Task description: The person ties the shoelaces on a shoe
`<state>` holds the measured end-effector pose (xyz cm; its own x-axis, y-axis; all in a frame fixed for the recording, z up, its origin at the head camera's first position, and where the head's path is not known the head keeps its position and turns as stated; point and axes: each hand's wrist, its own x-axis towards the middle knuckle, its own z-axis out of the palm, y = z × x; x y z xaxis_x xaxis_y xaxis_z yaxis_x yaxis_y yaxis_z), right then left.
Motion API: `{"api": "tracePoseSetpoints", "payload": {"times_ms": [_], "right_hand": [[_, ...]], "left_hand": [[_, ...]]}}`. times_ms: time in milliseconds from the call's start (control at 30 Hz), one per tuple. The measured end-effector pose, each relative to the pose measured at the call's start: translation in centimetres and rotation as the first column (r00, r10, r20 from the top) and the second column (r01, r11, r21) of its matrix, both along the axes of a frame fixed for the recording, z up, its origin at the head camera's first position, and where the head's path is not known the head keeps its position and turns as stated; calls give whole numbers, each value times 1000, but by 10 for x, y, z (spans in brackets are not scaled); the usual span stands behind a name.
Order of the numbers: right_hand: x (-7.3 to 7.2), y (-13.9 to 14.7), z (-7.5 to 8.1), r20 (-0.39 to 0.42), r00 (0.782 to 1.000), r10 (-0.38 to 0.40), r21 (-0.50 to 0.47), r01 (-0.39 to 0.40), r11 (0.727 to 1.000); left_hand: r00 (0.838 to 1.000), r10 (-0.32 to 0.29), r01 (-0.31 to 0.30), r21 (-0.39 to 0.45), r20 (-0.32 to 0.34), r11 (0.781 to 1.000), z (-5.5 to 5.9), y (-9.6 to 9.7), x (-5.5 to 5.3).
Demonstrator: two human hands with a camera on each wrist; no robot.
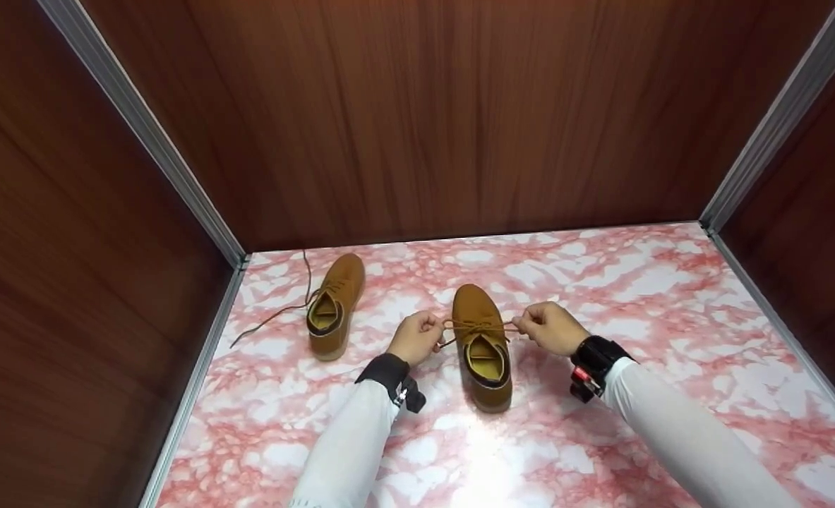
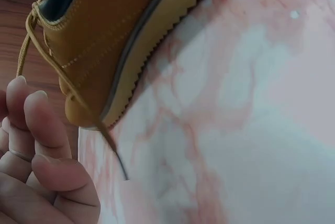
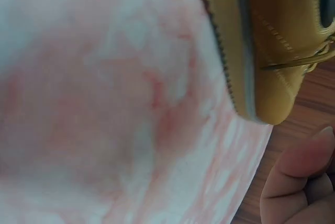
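Observation:
A tan lace-up shoe stands upright between the hands, toe pointing away, with a dark collar and yellow lining. Its brown shoelace is knotted over the tongue, with a strand drawn out taut to each side. On the left, my left hand pinches a loop of it; on the right, my right hand pinches the other strand. In the left wrist view a loose lace end hangs down the shoe's side past the fingers. The right wrist view shows another end against the shoe's side.
A matching shoe stands to the left, its untied lace trailing across the pink-and-white marbled tabletop. Dark wood panels rise behind and at both sides, with metal strips at the corners.

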<state>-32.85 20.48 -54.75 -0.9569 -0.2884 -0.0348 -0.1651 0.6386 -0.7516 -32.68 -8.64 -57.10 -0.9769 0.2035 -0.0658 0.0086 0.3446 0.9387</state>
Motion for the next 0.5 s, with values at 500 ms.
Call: {"api": "tracePoseSetpoints", "payload": {"times_ms": [500], "right_hand": [[0, -4, 0, 36, 999, -12, -58, 14, 998]], "left_hand": [[997, -61, 59, -46, -39, 997, 9, 6, 0]]}}
